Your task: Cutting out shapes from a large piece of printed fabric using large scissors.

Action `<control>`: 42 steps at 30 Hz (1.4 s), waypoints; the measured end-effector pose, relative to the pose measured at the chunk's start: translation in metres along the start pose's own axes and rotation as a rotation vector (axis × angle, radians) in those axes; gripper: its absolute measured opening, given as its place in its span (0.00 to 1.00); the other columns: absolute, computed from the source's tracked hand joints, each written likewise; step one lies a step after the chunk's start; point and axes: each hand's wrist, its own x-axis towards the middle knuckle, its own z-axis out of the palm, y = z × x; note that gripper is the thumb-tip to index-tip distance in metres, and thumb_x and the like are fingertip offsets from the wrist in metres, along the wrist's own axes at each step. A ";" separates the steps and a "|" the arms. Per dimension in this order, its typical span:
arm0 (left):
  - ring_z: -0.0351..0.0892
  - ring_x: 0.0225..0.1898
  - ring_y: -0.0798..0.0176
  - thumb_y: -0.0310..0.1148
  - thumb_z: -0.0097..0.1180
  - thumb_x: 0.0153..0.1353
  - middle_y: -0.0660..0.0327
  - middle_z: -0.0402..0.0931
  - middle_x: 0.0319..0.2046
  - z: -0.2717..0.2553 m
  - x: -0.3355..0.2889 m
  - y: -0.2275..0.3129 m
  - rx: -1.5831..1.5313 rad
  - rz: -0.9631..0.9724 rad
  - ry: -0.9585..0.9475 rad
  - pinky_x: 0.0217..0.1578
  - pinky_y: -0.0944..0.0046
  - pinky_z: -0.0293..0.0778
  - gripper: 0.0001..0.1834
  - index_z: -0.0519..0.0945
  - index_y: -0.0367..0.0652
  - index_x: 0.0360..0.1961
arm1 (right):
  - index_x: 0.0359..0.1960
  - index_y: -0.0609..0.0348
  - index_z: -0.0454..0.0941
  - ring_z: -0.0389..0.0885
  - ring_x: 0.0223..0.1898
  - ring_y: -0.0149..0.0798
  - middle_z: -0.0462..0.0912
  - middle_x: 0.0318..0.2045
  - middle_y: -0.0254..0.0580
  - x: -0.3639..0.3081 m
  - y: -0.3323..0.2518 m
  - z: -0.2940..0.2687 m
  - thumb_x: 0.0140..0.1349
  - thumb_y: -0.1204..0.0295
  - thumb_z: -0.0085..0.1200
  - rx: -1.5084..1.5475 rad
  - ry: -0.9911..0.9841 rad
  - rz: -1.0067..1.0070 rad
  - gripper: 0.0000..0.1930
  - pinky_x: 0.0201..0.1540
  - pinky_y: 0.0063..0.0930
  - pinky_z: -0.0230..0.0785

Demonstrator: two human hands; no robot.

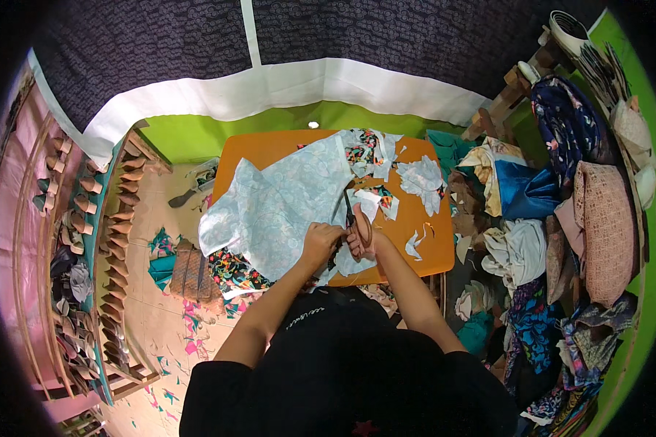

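A large piece of floral fabric [284, 189], pale blue-grey side up, lies across the orange table [408, 251]. My left hand [321, 242] is closed on its near right edge, fingers pinched together. Just beside it, my right hand [362, 237] grips a pair of scissors [364, 222] with brown handles, the dark blades pointing away from me along the fabric's right edge. How far the blades are parted I cannot make out. Dark floral cloth [237, 273] shows its printed side under the near left part. Cut offcuts [420, 182] are scattered on the table's right half.
Heaped fabrics and clothes [525, 247] crowd the right side. On the left stands a wooden rack with rows of shoe lasts [116, 262]. Colourful scraps [193, 328] litter the tiled floor. A dark patterned curtain [153, 44] with a white border hangs at the far side.
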 end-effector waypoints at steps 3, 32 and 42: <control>0.72 0.28 0.63 0.25 0.52 0.39 0.67 0.75 0.28 -0.001 0.000 0.001 -0.006 0.006 0.009 0.31 0.64 0.61 0.11 0.76 0.47 0.28 | 0.15 0.49 0.55 0.46 0.06 0.24 0.50 0.07 0.24 0.010 0.003 -0.009 0.31 0.23 0.28 -0.033 -0.030 -0.025 0.38 0.10 0.20 0.44; 0.67 0.38 0.58 0.26 0.50 0.41 0.62 0.72 0.34 0.016 0.055 0.000 0.121 -0.280 -0.040 0.36 0.58 0.60 0.13 0.73 0.43 0.32 | 0.27 0.54 0.61 0.47 0.09 0.22 0.52 0.11 0.22 -0.038 0.029 0.010 0.44 0.29 0.27 0.037 0.034 -0.215 0.36 0.14 0.19 0.48; 0.70 0.42 0.57 0.35 0.57 0.45 0.51 0.71 0.40 0.030 0.066 -0.017 -0.681 -0.480 -0.259 0.44 0.63 0.64 0.29 0.63 0.38 0.49 | 0.30 0.55 0.62 0.50 0.11 0.23 0.55 0.13 0.23 -0.040 0.048 -0.011 0.39 0.27 0.27 0.270 -0.216 -0.404 0.40 0.16 0.19 0.49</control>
